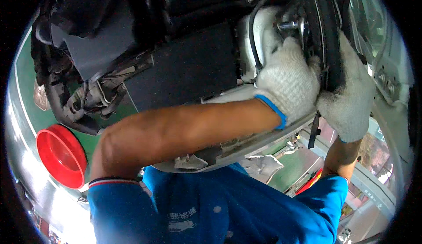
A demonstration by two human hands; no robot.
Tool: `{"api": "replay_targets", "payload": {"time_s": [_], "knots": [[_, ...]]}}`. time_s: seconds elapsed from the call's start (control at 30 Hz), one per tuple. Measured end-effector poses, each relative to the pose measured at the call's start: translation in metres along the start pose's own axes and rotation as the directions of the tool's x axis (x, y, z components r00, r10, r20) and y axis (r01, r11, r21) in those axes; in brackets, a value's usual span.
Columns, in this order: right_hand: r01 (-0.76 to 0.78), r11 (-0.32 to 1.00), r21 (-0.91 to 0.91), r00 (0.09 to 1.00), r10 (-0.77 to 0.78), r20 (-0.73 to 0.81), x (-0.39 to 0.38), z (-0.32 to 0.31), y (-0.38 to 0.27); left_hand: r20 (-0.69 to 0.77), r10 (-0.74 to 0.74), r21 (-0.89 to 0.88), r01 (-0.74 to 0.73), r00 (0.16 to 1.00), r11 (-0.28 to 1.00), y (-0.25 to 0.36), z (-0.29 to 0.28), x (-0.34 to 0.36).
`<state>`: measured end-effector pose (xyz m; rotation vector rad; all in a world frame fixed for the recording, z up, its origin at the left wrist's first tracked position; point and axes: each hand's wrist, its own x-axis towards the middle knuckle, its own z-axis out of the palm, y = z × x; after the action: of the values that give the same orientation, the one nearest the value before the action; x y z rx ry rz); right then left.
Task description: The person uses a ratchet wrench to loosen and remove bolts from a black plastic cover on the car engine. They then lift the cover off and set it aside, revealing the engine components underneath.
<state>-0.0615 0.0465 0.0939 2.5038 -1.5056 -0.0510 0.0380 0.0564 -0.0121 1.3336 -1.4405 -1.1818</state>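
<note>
Both my hands wear whitish knit gloves and work at the right side of an open engine bay. My left hand point(290, 79), with a blue cuff, is curled beside the silvery rounded housing point(252, 46). Its fingertips are partly hidden, and what they hold cannot be made out. Just beyond them is a shiny metal fitting point(290, 25). Along the bay's edge runs a long black trim strip point(325, 37). My right hand point(349, 96) wraps round that strip from the outer side, its thumb toward my left hand.
A flat black cover point(184, 66) lies left of the housing, with a thin black hose point(252, 33) over the housing. The pale body edge point(246, 149) passes under my left forearm. A red basin point(61, 156) stands on the green floor at left. Glass point(373, 28) rises at far right.
</note>
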Motion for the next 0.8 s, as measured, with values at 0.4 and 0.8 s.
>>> {"api": "replay_targets", "payload": {"time_s": [0.4, 0.8], "knots": [[-0.200, 0.976, 0.082, 0.974, 0.188, 0.126, -0.004, 0.001, 0.001, 0.641, 0.374, 0.479, -0.731, 0.670, 0.486, -0.027, -0.037, 0.078], [-0.133, 0.991, 0.022, 0.988, 0.131, 0.081, -0.002, -0.011, -0.013, 0.909, 0.160, 0.189, -0.724, 0.385, 0.664, -0.003, -0.111, 0.110]]}}
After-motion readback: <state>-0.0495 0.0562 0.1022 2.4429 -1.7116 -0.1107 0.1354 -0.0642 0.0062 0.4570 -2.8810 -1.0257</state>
